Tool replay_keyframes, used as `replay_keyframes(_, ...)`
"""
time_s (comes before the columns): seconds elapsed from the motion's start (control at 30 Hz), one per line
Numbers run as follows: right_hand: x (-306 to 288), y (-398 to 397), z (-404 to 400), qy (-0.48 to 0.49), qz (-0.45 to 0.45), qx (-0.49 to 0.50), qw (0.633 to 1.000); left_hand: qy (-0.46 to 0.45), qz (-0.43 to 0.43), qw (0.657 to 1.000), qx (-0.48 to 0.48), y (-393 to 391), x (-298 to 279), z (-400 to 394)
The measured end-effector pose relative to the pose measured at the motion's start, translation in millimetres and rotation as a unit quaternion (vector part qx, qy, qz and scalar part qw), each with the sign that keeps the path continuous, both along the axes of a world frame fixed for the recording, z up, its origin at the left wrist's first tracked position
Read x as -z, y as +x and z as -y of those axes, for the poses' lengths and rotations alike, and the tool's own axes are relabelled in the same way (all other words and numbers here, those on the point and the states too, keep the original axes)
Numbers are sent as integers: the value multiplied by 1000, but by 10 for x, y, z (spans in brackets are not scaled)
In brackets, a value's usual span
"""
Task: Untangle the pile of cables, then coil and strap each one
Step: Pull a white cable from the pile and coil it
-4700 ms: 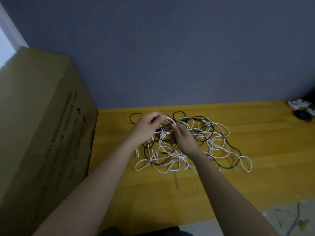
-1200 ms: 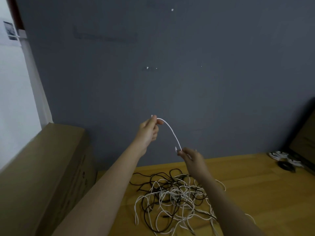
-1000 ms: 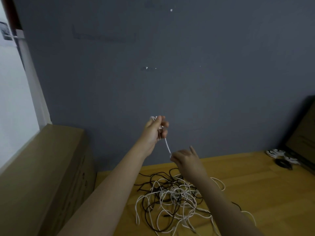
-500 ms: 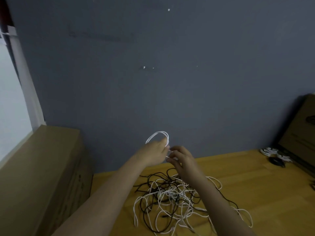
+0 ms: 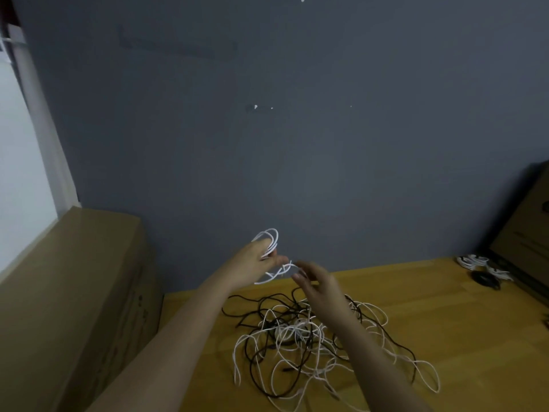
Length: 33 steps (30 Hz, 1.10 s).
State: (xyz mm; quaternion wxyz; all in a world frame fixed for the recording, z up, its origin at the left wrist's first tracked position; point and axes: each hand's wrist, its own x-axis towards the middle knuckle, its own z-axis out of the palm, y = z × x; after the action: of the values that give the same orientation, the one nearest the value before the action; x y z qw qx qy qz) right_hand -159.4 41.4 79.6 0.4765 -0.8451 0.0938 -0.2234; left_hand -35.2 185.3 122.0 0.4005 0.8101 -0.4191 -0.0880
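The left hand [image 5: 252, 264] is up in the air w/ a small white coil [image 5: 269, 242] looped round its fingers. Thumb & fingers are curled on the loops, so it's holding them tight. A short loose tail of the same white cable [image 5: 277, 273] hangs just under that hand & crosses over to the right hand.

The right hand [image 5: 319, 285] is just beside the left one, a bit lower. Its fingers are bent near the tail end. It's blurry there, so I can't tell if it's pinching the cable or just about to.

Below both hands, & mostly under the right arm, sits the big pile of cables [image 5: 312, 346] on the wood floor [image 5: 445, 322]. White & black ones are all mixed up. Lots left to do.

Far off to the right of the right hand there are some little bundles [image 5: 475, 263] by the wall, white ones & a dark one. They look like done ones, but they're too small to be sure.

A big cardboard box [image 5: 74, 292] stands to the left of the left arm.

Step now, I think: coiling one white cable that's already out of the pile. Nearly wound up.

Next, I guess: the right hand needs to take the tail, wrap it round the loops or put a strap on, while the left hand keeps the loops from popping open. No strap can be seen here.
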Motion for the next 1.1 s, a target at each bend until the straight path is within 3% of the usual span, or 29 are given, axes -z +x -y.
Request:
replay_keyframes(0.2,95,123,32,-56,-1,103,993,-43,36,995,-83,5,48,-99)
replay_keyframes(0.4,399,95,254,-62,-112,234,964,-73,99,967,-225,78,-18,-297)
replay_keyframes(0.57,580,-19,436,-81,-180,248,948,-113,79,951,-275,196,-101,-528)
replay_keyframes(0.7,452,135,301,-112,-229,186,949,-106,43,966,-232,135,-95,-460)
replay_keyframes(0.8,235,250,28,-79,-110,130,982,-115,28,972,-201,77,-91,-381)
replay_keyframes(0.9,-11,302,-302,44,22,53,997,-117,16,974,-192,49,-60,-314)
replay_keyframes(1.0,-91,339,-533,131,-9,-67,989,-125,-1,976,-179,28,-34,-263)
replay_keyframes(1.1,12,397,-633,118,-24,-82,989,-147,-10,972,-182,26,-30,-240)
